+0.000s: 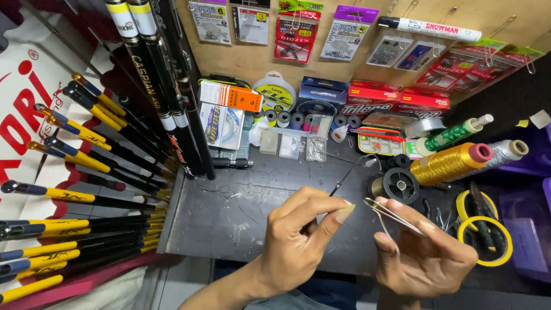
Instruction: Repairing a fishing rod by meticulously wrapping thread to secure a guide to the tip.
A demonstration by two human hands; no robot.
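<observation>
Left hand [301, 238]: fingers [336, 217] pinched shut on a thin dark rod tip [344, 179] slanting up toward the back. Right hand [422, 258]: fingers [396, 215] closed on metal tweezers [385, 210], points nearly touching the left thumbnail. Both raised above the near edge of the dark bench [229, 212], bare to the left. Right of the hands, black spool [400, 185], yellow-handled scissors [483, 229], gold thread cone [450, 162]. Fishing rods [103, 149] crowding the left edge.

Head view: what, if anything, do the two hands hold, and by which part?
The left hand pinches a thin dark rod at its lower end. The right hand grips metal tweezers by the rear half, tips pointing left.
</observation>
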